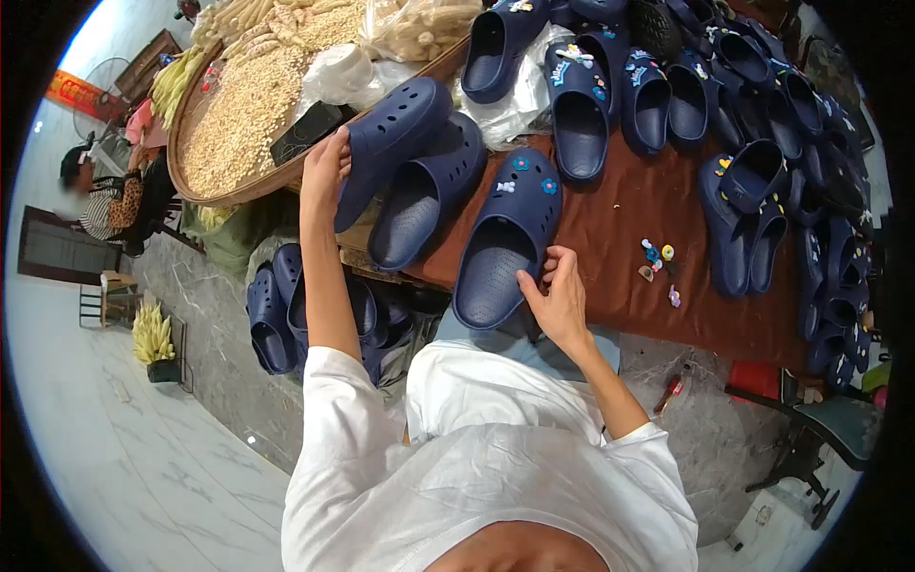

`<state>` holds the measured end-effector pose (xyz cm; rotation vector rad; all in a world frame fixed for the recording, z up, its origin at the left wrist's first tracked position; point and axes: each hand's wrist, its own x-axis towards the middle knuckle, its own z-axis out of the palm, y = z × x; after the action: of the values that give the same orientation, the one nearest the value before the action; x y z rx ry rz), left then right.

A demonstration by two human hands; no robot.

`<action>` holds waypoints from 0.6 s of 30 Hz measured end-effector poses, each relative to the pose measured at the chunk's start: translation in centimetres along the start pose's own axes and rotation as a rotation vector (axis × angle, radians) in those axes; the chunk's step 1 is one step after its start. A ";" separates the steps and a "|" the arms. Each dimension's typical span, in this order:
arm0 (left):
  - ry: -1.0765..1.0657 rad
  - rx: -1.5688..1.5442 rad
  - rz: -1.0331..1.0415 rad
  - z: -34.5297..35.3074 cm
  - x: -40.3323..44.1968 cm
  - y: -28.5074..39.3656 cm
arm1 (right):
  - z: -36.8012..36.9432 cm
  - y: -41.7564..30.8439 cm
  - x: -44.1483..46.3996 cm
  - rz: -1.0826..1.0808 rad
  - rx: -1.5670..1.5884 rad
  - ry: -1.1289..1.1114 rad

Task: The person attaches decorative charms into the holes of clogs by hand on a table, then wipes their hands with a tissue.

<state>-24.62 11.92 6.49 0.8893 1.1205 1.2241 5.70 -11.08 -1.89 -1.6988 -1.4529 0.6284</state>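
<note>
My left hand (329,172) grips the side of a plain navy clog (393,129), tilted up beside the round basket's rim. A second plain clog (426,195) lies next to it. My right hand (560,294) rests with curled fingers against the lower right side of a navy clog (505,243) that has flower charms and a white charm on its upper; the contact at the fingertips is partly hidden. Several small loose charms (658,262) lie on the brown cloth (610,229) to the right of that hand.
Many navy clogs (577,114) cover the back and right of the table. A round basket (233,133) of kernels stands at the left, with a black phone (310,132) on it. More clogs (272,319) sit lower left. A person (100,205) is at far left.
</note>
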 end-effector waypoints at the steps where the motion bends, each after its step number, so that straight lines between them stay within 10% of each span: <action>1: 0.061 0.198 0.060 0.0 -0.3 0.1 | 0.1 0.2 -0.1 0.019 0.006 -0.003; 7: 0.102 0.471 0.159 -0.8 -2.0 -1.2 | 0.4 0.2 0.0 0.113 0.065 -0.041; 12: 0.401 0.731 0.696 2.7 -7.4 -2.0 | 0.3 0.7 -0.2 0.124 0.039 0.029; 18: -0.282 0.384 0.249 9.5 -18.2 -7.9 | -1.3 1.6 -3.6 0.144 0.010 0.114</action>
<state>-13.16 -6.77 4.25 1.4824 1.0525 1.0521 6.87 -14.94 -2.97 -1.8126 -1.2547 0.6040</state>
